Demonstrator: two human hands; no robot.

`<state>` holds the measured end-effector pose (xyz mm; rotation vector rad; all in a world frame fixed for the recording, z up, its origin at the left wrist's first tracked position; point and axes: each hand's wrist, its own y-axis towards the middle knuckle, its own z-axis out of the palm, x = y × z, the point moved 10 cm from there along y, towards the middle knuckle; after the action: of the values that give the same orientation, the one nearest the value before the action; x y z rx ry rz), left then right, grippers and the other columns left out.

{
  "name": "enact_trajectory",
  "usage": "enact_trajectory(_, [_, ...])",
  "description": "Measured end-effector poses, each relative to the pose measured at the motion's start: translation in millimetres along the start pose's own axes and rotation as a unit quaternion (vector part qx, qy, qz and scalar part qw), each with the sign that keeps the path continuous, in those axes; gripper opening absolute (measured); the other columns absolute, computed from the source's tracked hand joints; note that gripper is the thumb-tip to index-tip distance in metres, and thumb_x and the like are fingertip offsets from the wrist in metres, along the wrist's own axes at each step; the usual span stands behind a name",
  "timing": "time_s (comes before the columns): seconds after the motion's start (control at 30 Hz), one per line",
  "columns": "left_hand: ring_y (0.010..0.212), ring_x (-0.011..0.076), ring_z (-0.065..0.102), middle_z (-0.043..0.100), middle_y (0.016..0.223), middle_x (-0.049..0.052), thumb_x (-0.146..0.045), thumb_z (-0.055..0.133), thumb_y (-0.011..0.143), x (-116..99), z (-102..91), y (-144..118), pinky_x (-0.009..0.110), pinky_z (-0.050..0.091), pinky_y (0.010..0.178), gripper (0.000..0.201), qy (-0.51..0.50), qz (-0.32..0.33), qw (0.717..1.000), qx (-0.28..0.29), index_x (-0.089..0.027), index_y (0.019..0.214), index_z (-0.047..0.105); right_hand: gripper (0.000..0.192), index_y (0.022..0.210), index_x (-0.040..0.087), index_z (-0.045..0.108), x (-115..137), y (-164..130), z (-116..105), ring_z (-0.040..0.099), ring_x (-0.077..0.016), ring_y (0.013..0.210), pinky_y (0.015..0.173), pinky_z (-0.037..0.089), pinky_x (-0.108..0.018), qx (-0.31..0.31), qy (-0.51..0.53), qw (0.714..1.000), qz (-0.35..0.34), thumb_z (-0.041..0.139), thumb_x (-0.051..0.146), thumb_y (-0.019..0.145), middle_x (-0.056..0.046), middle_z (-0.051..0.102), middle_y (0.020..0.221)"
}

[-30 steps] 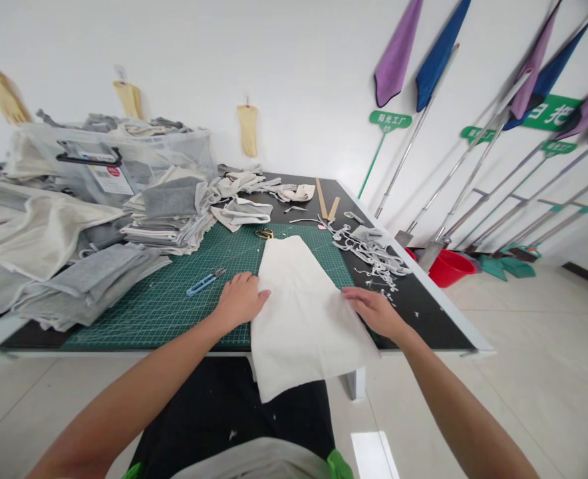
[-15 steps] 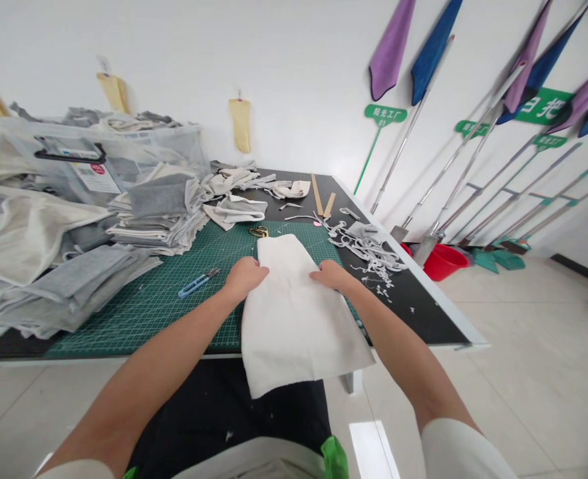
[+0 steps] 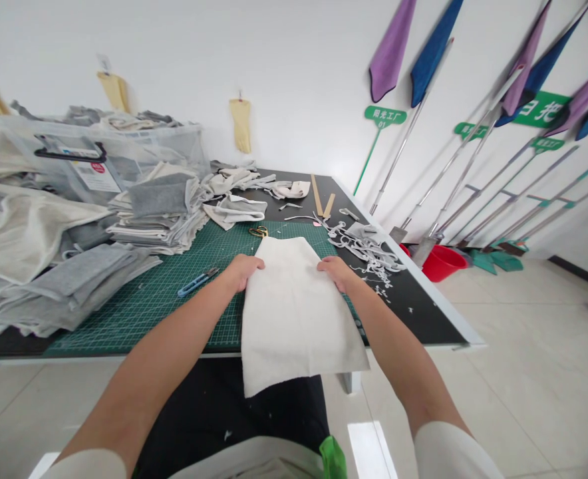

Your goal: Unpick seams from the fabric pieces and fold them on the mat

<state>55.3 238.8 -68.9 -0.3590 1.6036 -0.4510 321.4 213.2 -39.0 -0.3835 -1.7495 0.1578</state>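
Note:
A white piece of cloth (image 3: pixel 298 313) is stretched between my two hands, its near end hanging over the table's front edge. My left hand (image 3: pixel 245 271) pinches its left side, and my right hand (image 3: pixel 334 271) pinches the right side. Under the cloth lies a green cutting mat (image 3: pixel 124 319) with grid lines. Just beyond the cloth's far end rest gold-handled scissors (image 3: pixel 259 231), their blades mostly hidden. Blue-handled thread snips (image 3: pixel 197 283) lie on the mat left of my left hand.
Folded grey and white cloths (image 3: pixel 159 206) are stacked at left before a clear plastic bin (image 3: pixel 144 146). Cloth scraps (image 3: pixel 366 246) and wooden strips (image 3: pixel 316 194) lie at the right and back. Mops lean on the wall by a red bucket (image 3: pixel 443 263).
My hands have moved slightly apart, and the cloth between them is spread wider and flatter. Its near edge has shifted a little.

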Motion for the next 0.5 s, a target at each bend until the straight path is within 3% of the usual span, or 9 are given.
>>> enact_trajectory(0.17, [0.100, 0.0204, 0.058, 0.057, 0.117, 0.010, -0.034, 0.055, 0.088, -4.5, -2.8, 8.7, 0.041, 0.051, 0.084, 0.036, -0.056, -0.013, 0.998, 0.003, -0.014, 0.119, 0.053, 0.025, 0.080, 0.014, 0.060, -9.7, 9.3, -0.9, 0.064, -0.0191, 0.062, 0.053, 0.049, -0.028, -0.002, 0.031, 0.999, 0.042, 0.058, 0.038, 0.081, -0.007, 0.066, 0.070])
enact_trajectory(0.4, [0.100, 0.0203, 0.058, 0.057, 0.117, 0.010, -0.034, 0.055, 0.088, -14.9, -7.3, 17.1, 0.041, 0.051, 0.084, 0.036, -0.105, -0.016, 0.994, -0.006, -0.015, 0.118, 0.053, 0.025, 0.110, 0.015, 0.057, -12.8, 17.8, -1.1, 0.061, -0.0166, 0.087, 0.075, 0.053, -0.034, -0.012, 0.007, 0.998, 0.060, 0.055, 0.031, 0.091, -0.007, 0.061, 0.107])
enact_trajectory(0.5, [0.100, 0.0204, 0.058, 0.057, 0.117, 0.010, -0.034, 0.055, 0.088, -18.8, -9.2, 19.3, 0.041, 0.051, 0.084, 0.036, -0.114, -0.022, 0.993, -0.010, -0.014, 0.118, 0.054, 0.028, 0.116, 0.016, 0.055, -13.0, 23.0, -2.3, 0.059, -0.0187, 0.095, 0.081, 0.052, -0.038, -0.010, 0.005, 0.998, 0.061, 0.053, 0.032, 0.092, -0.008, 0.057, 0.115])
